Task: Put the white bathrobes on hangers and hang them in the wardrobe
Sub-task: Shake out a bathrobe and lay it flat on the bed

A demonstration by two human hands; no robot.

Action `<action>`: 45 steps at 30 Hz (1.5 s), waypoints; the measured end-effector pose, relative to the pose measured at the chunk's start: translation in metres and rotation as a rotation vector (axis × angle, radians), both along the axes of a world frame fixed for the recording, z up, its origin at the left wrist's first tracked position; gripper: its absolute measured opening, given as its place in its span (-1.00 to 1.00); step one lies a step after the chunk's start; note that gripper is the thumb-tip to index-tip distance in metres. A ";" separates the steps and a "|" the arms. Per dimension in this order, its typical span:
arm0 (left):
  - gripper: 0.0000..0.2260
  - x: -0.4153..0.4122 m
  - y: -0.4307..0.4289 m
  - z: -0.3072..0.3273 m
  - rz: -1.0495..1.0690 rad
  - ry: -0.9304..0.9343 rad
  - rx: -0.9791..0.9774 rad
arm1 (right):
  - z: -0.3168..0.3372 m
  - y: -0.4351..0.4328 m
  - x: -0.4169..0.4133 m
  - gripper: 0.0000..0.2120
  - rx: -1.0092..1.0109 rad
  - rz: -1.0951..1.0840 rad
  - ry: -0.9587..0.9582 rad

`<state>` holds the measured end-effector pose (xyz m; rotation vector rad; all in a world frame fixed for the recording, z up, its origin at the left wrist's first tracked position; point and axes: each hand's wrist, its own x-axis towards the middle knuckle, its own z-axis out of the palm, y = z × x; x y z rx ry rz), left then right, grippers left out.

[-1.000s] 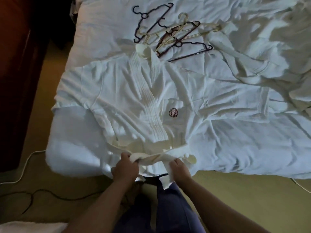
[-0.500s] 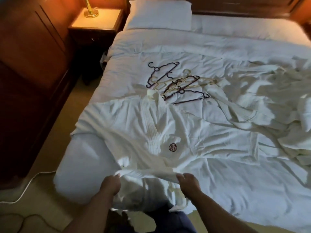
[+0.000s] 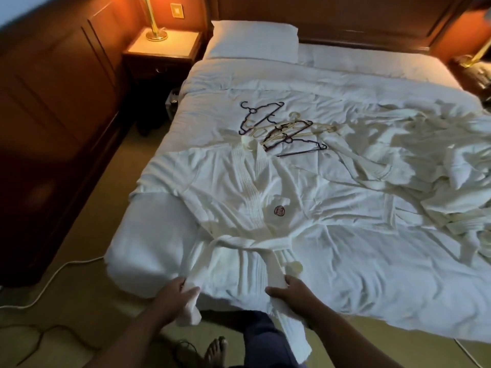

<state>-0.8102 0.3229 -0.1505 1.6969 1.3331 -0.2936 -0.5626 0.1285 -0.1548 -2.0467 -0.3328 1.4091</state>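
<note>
A white bathrobe (image 3: 239, 192) with a round dark-red emblem lies front-up on the bed (image 3: 345, 83), its collar pointing at the headboard and its belt (image 3: 247, 241) crossed at the waist. At the foot of the bed my left hand (image 3: 176, 292) grips one belt end. My right hand (image 3: 291, 292) grips the other end, which hangs over the edge. A heap of dark and cream hangers (image 3: 281, 130) lies just beyond the collar. More white bathrobes (image 3: 425, 166) lie crumpled on the right side of the bed.
Dark wooden cabinetry (image 3: 53, 107) runs along the left wall. A nightstand (image 3: 162, 49) with a lit brass lamp stands beside the pillow (image 3: 252, 39). Cables (image 3: 53, 274) trail over the carpet at lower left. My bare foot (image 3: 216, 350) is near the bed's foot.
The view has lifted from the robe to take in the whole bed. My hands have drawn the two belt ends apart and toward me, so the belt now lies tight across the waist.
</note>
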 end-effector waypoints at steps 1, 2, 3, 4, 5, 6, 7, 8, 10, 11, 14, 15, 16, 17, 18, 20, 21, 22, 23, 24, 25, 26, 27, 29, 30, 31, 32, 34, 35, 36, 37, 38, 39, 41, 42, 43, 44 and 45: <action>-0.79 -0.007 -0.010 0.008 0.046 -0.050 -0.015 | 0.005 -0.004 -0.014 -0.57 0.012 -0.001 -0.003; -0.79 -0.010 -0.017 0.013 0.100 -0.110 -0.029 | 0.008 -0.006 -0.025 -0.55 0.029 -0.008 -0.005; -0.77 -0.010 -0.022 0.016 0.154 -0.165 -0.033 | 0.009 -0.007 -0.033 -0.54 0.043 -0.024 0.000; -0.75 -0.010 -0.027 0.023 0.198 -0.199 -0.025 | 0.012 -0.009 -0.040 -0.50 0.066 -0.041 0.016; -0.72 -0.008 -0.031 0.031 0.232 -0.235 -0.016 | 0.018 -0.011 -0.045 -0.46 0.087 -0.055 0.034; -0.69 -0.007 -0.036 0.039 0.253 -0.270 -0.011 | 0.023 -0.013 -0.048 -0.43 0.109 -0.062 0.050; -0.67 -0.004 -0.039 0.044 0.273 -0.311 -0.020 | 0.027 -0.013 -0.049 -0.42 0.122 -0.048 0.051; -0.65 -0.002 -0.044 0.049 0.282 -0.348 -0.027 | 0.031 -0.014 -0.048 -0.42 0.133 -0.026 0.034; -0.64 0.001 -0.058 0.057 0.260 -0.388 -0.024 | 0.040 -0.017 -0.044 -0.38 0.133 0.024 -0.042; -0.65 0.002 -0.068 0.060 0.227 -0.385 -0.014 | 0.044 -0.022 -0.041 -0.36 0.120 0.053 -0.067; -0.70 0.003 -0.091 0.056 0.056 -0.340 0.047 | 0.050 -0.033 -0.034 -0.34 0.105 0.103 -0.091; -0.71 0.006 -0.098 0.055 0.026 -0.333 0.062 | 0.049 -0.041 -0.031 -0.34 0.110 0.118 -0.101; -0.73 0.010 -0.103 0.054 0.011 -0.341 0.070 | 0.047 -0.046 -0.027 -0.36 0.118 0.126 -0.120; -0.75 0.014 -0.109 0.054 -0.002 -0.345 0.068 | 0.045 -0.052 -0.025 -0.37 0.123 0.120 -0.135; -0.77 0.017 -0.114 0.053 -0.012 -0.350 0.062 | 0.044 -0.055 -0.022 -0.39 0.127 0.108 -0.145; -0.77 0.023 -0.129 0.055 -0.049 -0.357 0.051 | 0.044 -0.067 -0.020 -0.45 0.122 0.088 -0.147; -0.77 0.026 -0.134 0.056 -0.073 -0.364 0.042 | 0.045 -0.071 -0.019 -0.48 0.124 0.094 -0.149; -0.77 0.027 -0.139 0.057 -0.105 -0.367 0.031 | 0.045 -0.075 -0.019 -0.50 0.125 0.103 -0.144; -0.78 0.030 -0.142 0.059 -0.136 -0.360 0.019 | 0.045 -0.078 -0.017 -0.51 0.127 0.126 -0.141; -0.79 0.033 -0.141 0.059 -0.161 -0.350 0.009 | 0.043 -0.079 -0.013 -0.51 0.122 0.160 -0.149; -0.79 0.035 -0.139 0.057 -0.181 -0.329 0.003 | 0.041 -0.080 -0.009 -0.51 0.102 0.205 -0.166; -0.80 0.036 -0.136 0.055 -0.191 -0.304 0.008 | 0.040 -0.080 -0.005 -0.50 0.076 0.244 -0.187; -0.82 0.035 -0.132 0.056 -0.187 -0.271 0.016 | 0.039 -0.079 -0.002 -0.48 0.054 0.273 -0.212; -0.84 0.033 -0.122 0.056 -0.137 -0.226 0.017 | 0.036 -0.075 0.004 -0.45 0.045 0.286 -0.270; -0.85 0.030 -0.114 0.055 -0.107 -0.214 0.009 | 0.035 -0.070 0.006 -0.44 0.045 0.284 -0.291; -0.86 0.024 -0.104 0.053 -0.095 -0.200 0.005 | 0.035 -0.062 0.007 -0.44 0.050 0.281 -0.307; -0.88 0.021 -0.096 0.052 -0.080 -0.191 -0.005 | 0.037 -0.056 0.011 -0.46 0.056 0.282 -0.314; -0.88 0.007 -0.069 0.048 -0.007 -0.170 -0.057 | 0.033 -0.029 0.010 -0.49 0.077 0.286 -0.288; -0.87 0.000 -0.056 0.046 0.034 -0.160 -0.079 | 0.031 -0.017 0.009 -0.51 0.086 0.290 -0.280; -0.87 -0.004 -0.044 0.045 0.074 -0.149 -0.093 | 0.028 -0.003 0.008 -0.53 0.094 0.289 -0.274; -0.88 -0.007 -0.030 0.045 0.108 -0.133 -0.114 | 0.025 0.013 0.007 -0.54 0.103 0.281 -0.273; -0.88 -0.008 -0.013 0.041 0.126 -0.114 -0.128 | 0.020 0.031 0.007 -0.54 0.114 0.262 -0.273; -0.87 -0.010 0.007 0.038 0.134 -0.103 -0.136 | 0.016 0.050 0.006 -0.55 0.123 0.239 -0.267; -0.87 -0.013 0.046 0.034 0.135 -0.089 -0.140 | 0.009 0.084 0.003 -0.60 0.132 0.196 -0.228; -0.88 -0.015 0.069 0.031 0.122 -0.078 -0.136 | 0.005 0.102 0.001 -0.62 0.128 0.164 -0.206; -0.87 -0.015 0.094 0.030 0.102 -0.061 -0.128 | 0.002 0.121 -0.001 -0.64 0.123 0.128 -0.188; -0.86 -0.014 0.119 0.028 0.078 -0.045 -0.115 | 0.000 0.139 -0.004 -0.65 0.124 0.087 -0.169; -0.85 -0.013 0.143 0.024 0.059 -0.032 -0.111 | -0.001 0.156 -0.007 -0.67 0.125 0.060 -0.158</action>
